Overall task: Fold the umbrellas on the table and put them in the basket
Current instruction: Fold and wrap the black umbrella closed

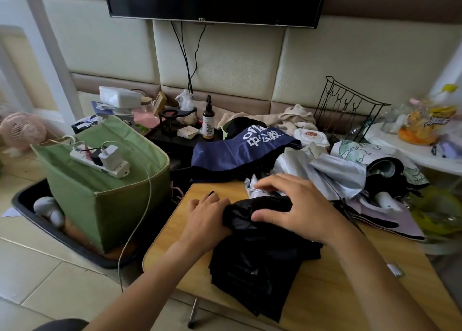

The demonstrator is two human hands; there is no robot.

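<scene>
This is a lived-in room of a home. A television [215,0] hangs on a padded wall [225,63], and below it a cluttered side table holds a spray bottle [208,120], a wire rack [347,105] and crumpled clothes [295,118]. A pink fan [23,130] stands on the tiled floor [37,268] beside a green fabric basket [105,205].
</scene>
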